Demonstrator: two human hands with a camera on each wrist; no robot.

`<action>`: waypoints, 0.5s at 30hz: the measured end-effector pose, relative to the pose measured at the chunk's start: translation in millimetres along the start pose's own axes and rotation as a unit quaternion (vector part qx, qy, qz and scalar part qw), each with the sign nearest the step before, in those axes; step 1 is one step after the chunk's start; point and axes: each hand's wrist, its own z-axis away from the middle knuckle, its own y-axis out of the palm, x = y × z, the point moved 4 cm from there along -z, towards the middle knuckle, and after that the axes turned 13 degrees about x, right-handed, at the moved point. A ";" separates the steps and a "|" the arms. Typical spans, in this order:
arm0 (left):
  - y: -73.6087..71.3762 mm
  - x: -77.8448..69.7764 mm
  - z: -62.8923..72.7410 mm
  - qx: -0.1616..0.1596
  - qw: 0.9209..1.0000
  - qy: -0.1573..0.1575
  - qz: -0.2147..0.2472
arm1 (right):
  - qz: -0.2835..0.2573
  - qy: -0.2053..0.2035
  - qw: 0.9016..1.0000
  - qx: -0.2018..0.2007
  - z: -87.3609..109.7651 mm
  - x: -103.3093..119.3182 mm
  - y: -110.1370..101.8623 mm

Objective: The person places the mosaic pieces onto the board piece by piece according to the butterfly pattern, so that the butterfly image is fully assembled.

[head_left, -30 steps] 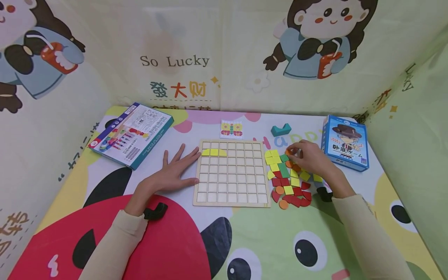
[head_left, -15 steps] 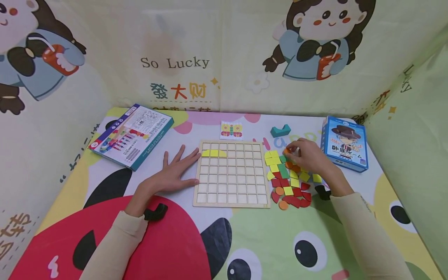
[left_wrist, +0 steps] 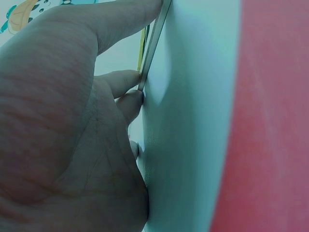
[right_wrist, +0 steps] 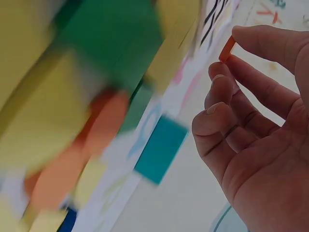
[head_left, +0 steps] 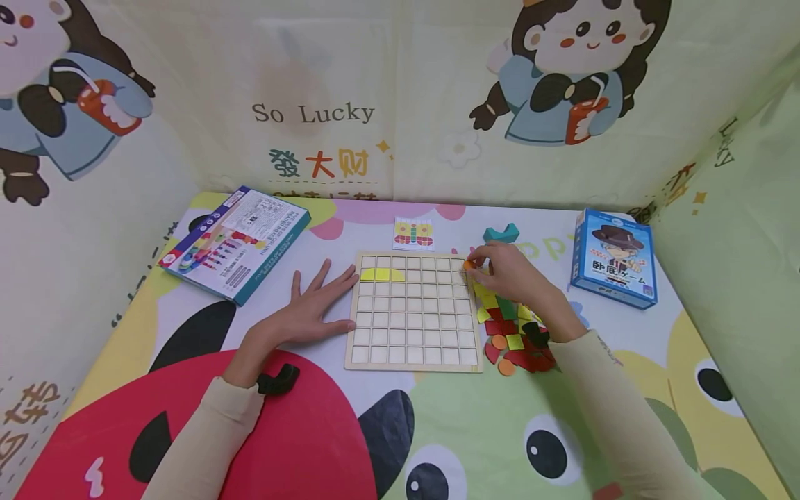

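So, your right hand (head_left: 512, 274) pinches a thin orange piece (right_wrist: 227, 49) by the right edge of the pale wooden grid board (head_left: 414, 319); your left hand (head_left: 306, 316), fingers spread, touches its left edge. I'd brace there and clear the rim.

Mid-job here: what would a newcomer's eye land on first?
Probably the pale grid board in the middle, with yellow pieces near its far left corner. At its far right corner, the right hand pinches an orange piece. The heap of colourful pieces to the board's right also stands out.
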 end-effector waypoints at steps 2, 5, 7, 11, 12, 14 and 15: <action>0.3 -0.3 -0.2 0.000 1.000 0.001 0.000 | 0.003 -0.015 1.000 0.003 -5.9 10.0 3.7; 0.5 -0.8 -0.6 0.000 1.000 0.000 -0.001 | 0.002 -0.022 1.000 0.010 -13.9 22.6 9.3; 0.6 -1.0 -0.7 0.000 1.000 0.000 -0.002 | 0.000 -0.027 1.000 0.014 -18.8 30.5 12.4; 0.3 -1.1 -0.2 0.000 1.000 -0.002 -0.002 | -0.001 -0.044 0.999 0.019 -27.5 45.4 17.6; 0.2 -1.0 -0.1 -0.001 1.000 -0.003 -0.002 | 0.001 -0.048 0.999 0.020 -29.6 48.7 19.0; 0.1 -1.0 0.2 -0.001 1.000 -0.002 0.000 | 0.006 -0.053 0.998 0.024 -33.8 54.5 22.2; 0.2 -1.0 0.1 -0.002 1.000 -0.001 0.001 | 0.007 -0.055 0.998 0.026 -35.7 57.5 23.6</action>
